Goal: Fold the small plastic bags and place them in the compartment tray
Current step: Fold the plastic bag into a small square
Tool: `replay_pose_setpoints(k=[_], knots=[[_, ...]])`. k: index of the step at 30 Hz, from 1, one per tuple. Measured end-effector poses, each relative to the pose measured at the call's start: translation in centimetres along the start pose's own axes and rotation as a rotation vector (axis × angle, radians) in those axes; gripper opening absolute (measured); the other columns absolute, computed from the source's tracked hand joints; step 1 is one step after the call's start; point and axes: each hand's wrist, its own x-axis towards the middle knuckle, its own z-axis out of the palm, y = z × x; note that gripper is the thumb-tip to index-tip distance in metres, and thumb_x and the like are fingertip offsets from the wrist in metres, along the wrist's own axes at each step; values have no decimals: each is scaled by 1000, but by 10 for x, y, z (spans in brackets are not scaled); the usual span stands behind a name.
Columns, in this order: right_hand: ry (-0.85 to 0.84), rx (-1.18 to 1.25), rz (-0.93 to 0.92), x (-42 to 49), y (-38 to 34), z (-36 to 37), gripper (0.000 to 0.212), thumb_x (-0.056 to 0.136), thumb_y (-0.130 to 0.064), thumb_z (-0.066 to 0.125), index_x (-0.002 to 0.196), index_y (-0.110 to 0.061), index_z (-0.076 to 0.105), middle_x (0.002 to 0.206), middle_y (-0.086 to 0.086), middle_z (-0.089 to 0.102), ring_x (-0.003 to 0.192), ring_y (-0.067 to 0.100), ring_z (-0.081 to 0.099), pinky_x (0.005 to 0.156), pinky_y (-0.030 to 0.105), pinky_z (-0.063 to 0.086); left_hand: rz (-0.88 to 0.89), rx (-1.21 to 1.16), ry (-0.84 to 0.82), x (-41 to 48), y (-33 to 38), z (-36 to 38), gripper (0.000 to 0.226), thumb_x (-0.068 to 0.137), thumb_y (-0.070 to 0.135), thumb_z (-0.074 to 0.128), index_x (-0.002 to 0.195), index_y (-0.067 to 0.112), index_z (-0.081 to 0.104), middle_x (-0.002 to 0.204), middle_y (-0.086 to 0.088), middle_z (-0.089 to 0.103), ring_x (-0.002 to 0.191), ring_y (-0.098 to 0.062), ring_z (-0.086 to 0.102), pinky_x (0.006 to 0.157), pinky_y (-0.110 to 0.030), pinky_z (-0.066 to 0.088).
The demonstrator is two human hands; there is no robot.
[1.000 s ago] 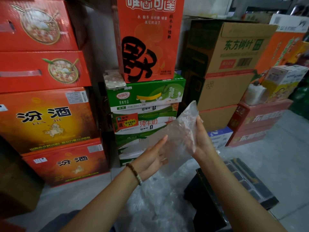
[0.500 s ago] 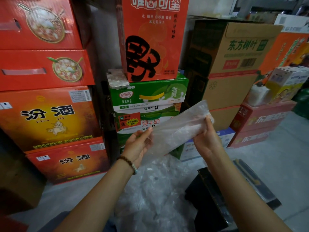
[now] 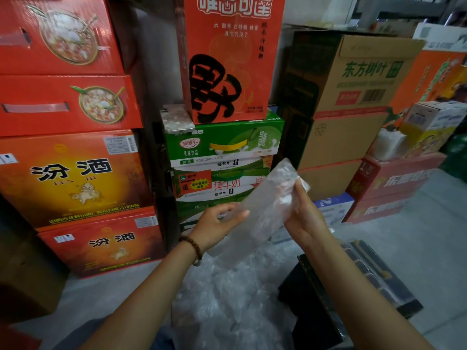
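Cartons [image 3: 65, 178] in red and orange stand stacked at the left, with green milk cases [image 3: 222, 145] just right of them and a phone [image 3: 177, 118] lying on the top case.

In front of the cases the left hand [image 3: 217, 223], beads [image 3: 195, 248] on its wrist, is turned palm up with its fingers curled round the lower left end of a bag [image 3: 265, 210]. The bag is clear plastic, already narrowed into a long strip, and it hangs in the air slanting up to the right between the two hands. The right hand [image 3: 307, 218] pinches the upper end, thumb on the near face and fingers behind.

Below the hands, near the person, lies a loose heap [image 3: 227, 304] of more clear bags. To the right of the heap the tray [image 3: 379, 276], dark and divided into compartments, sits on a black box [image 3: 313, 324]. Whether any compartment holds a bag cannot be told. Brown cartons [image 3: 353, 97] rise at the far right.

The step in hand looks like folding: the lengthwise fold seems done and the strip has yet to be shortened. The next move probably calls for bringing one end over to the other and pressing the crease so the slippery film does not spring open, then carrying the packet down and right to the tray.
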Motion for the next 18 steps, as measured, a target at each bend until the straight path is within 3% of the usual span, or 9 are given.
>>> replay_pose_setpoints(k=[3,5,8,11,15,18], knots=[[40,-24,-40,0,-5,-4,43,99,-36,47,130,-8,57,118,13,68,100,20,69,72,29,57,4,-49,-36,1,0,0,33,79,47,66,99,21,72,103,6,72,101,-10,65,93,-34,51],[85,-242,-106,-2,-13,-6,31,99,-32,52,123,-15,62,110,5,69,84,11,67,64,21,55,16,-74,-66,0,4,-2,18,88,31,63,91,17,73,89,5,74,85,-9,68,79,-25,53],[177,-577,-234,-9,-28,-10,12,95,-32,59,94,-25,68,70,-15,60,58,-1,52,57,21,46,38,-20,-81,-1,6,-6,16,90,27,62,86,17,74,87,-2,75,78,-17,65,73,-31,53],[100,-798,-276,-10,-32,-15,31,93,-38,60,70,-17,61,41,-18,45,42,-4,44,51,18,36,38,45,-120,-3,8,-8,21,88,31,62,84,13,73,85,-12,71,70,-16,60,64,-23,50],[46,-804,-328,-10,-26,-15,25,96,-24,60,78,-7,64,42,-14,55,38,-4,50,40,10,37,26,27,-149,-6,14,-8,38,82,45,57,90,12,73,88,-17,71,71,-20,59,64,-25,50],[77,-750,-407,-6,-28,-15,27,95,-22,60,75,-5,62,50,-5,54,46,3,50,47,11,40,-21,-63,-139,-7,20,-10,27,95,32,48,96,16,70,64,-3,59,55,-11,46,49,-13,40]])
